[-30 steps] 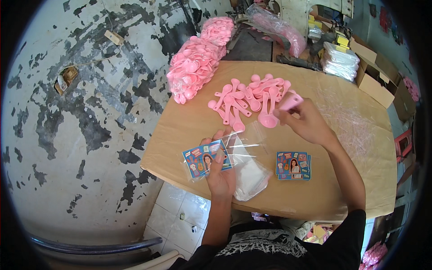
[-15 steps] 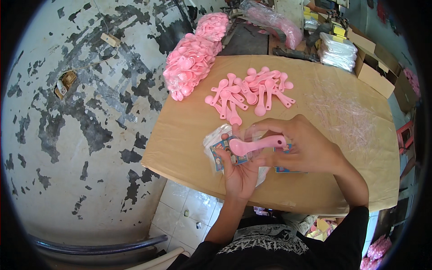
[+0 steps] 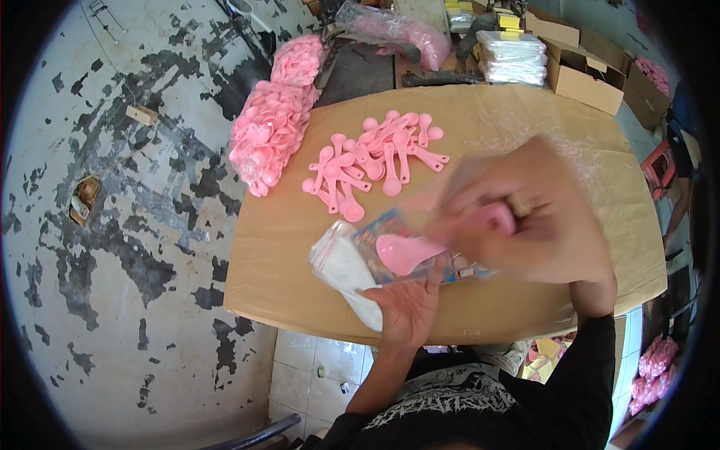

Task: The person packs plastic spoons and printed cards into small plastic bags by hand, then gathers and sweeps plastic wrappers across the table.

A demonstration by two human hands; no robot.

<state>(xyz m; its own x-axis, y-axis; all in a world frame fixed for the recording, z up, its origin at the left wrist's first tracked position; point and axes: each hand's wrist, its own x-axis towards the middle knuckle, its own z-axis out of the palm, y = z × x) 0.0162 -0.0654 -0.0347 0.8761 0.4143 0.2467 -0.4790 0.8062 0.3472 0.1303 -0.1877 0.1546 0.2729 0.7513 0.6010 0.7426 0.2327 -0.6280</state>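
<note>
My right hand (image 3: 536, 217) is raised close to the camera and blurred; it holds a pink plastic spoon (image 3: 420, 247) by its handle, bowl pointing left. My left hand (image 3: 405, 311) grips a clear plastic bag (image 3: 341, 262) with a colourful printed card (image 3: 375, 236) at the near edge of the brown cardboard table top (image 3: 277, 247). The spoon's bowl lies over the bag's mouth. A loose heap of pink spoons (image 3: 375, 154) lies farther back on the table.
A big pile of pink spoons (image 3: 266, 124) sits at the table's far left corner. Behind are a pink-filled plastic sack (image 3: 397, 30), a stack of clear bags (image 3: 514, 56) and cardboard boxes (image 3: 585, 71). Cracked grey floor (image 3: 112, 225) lies to the left.
My right hand picked a spoon from the loose heap and brought it toward me, to the bag in my left hand. The camera moved closer to the table.
</note>
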